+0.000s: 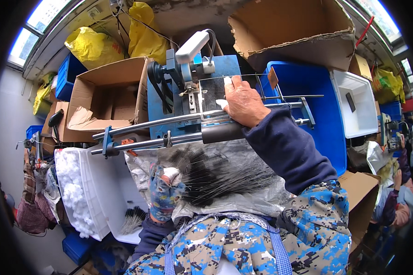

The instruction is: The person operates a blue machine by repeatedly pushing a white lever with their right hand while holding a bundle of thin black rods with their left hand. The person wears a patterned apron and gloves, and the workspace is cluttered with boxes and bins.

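My right hand (pixel 244 101) lies on the dark plate (pixel 210 91) of a blue bench machine (pixel 159 107), fingers stretched forward and thumb apart. White covers sit on its thumb and one fingertip. Below its wrist, a dark cylinder (pixel 222 132) surrounds the front steel rod. My left hand (pixel 165 185), in a patterned sleeve or glove with white on the fingers, is closed at the left edge of a heap of thin grey wires (pixel 220 176). What its fingers hold is hidden. The wires lie on a whitish sheet (pixel 248 204) over my lap.
Steel rods (pixel 147 124) cross in front of me. Cardboard boxes (pixel 106 94) stand left of the machine and behind it. A blue bin (pixel 303 128) is at the right. A white bin (pixel 103 183) with white fluff and a wire bundle stands left. Co-workers sit at both edges.
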Tool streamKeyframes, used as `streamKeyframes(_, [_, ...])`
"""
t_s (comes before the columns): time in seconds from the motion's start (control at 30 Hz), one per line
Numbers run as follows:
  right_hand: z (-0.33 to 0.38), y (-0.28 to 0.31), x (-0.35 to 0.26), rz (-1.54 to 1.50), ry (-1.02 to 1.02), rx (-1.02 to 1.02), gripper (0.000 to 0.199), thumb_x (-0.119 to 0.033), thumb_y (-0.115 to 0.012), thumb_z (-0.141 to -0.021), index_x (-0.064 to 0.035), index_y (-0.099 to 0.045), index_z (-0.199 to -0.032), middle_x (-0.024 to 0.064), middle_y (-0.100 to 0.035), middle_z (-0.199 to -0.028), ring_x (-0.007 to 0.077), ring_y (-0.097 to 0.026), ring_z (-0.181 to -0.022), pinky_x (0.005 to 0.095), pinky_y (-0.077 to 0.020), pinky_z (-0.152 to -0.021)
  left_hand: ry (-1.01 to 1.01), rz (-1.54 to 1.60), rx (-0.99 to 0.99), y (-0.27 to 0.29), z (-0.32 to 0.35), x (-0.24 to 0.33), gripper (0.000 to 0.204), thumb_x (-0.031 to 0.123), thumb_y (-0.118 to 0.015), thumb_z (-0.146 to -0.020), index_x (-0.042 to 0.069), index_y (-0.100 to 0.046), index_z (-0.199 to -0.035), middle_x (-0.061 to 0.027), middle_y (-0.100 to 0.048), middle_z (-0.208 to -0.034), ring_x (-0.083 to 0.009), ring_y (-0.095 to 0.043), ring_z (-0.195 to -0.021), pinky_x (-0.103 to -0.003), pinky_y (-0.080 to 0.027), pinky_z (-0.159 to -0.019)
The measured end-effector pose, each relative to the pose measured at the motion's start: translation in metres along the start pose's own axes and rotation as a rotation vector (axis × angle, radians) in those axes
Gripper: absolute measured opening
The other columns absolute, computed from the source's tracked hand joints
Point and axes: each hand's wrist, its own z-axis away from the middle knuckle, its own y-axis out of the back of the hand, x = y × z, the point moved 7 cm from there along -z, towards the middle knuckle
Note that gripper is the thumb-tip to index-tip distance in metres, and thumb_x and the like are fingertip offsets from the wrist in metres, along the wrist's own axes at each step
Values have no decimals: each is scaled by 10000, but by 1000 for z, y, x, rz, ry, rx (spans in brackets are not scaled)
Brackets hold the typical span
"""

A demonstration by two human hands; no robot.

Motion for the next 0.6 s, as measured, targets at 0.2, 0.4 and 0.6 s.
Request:
streamKeyframes(0.2, [-8, 47, 26, 227, 21, 293, 275, -173, -632, -753, -25, -584, -979, 97, -555, -982, 258, -505, -934, 403, -390, -762, -456, -329, 77, -5, -1, 33, 364, 219, -687, -757, 3, -602, -1037, -169, -597, -1008, -345, -584, -910, -399, -440, -834])
streamKeyframes(0.4, [-20, 21, 36, 409, 66, 14, 91, -70, -553, -742, -98, -603, -812, 38, -627, -805, 222, -535, -859, 397, -346, -787, -450, -277, 54, -3, -9, 50, 325, 146, -692, -756, 7, -599, -1034, -139, -613, -960, -262, -599, -837, -333, -473, -713])
streamKeyframes(0.6, [89, 74, -6, 30, 309, 34, 80, -46, -598, -687, -78, -568, -754, 48, -595, -652, 216, -562, -722, 378, -384, -688, -55, 122, 243, 24, 8, 1, 138, 52, -545, -888, -12, -536, -1009, -107, -620, -882, -141, -602, -742, -249, -482, -653])
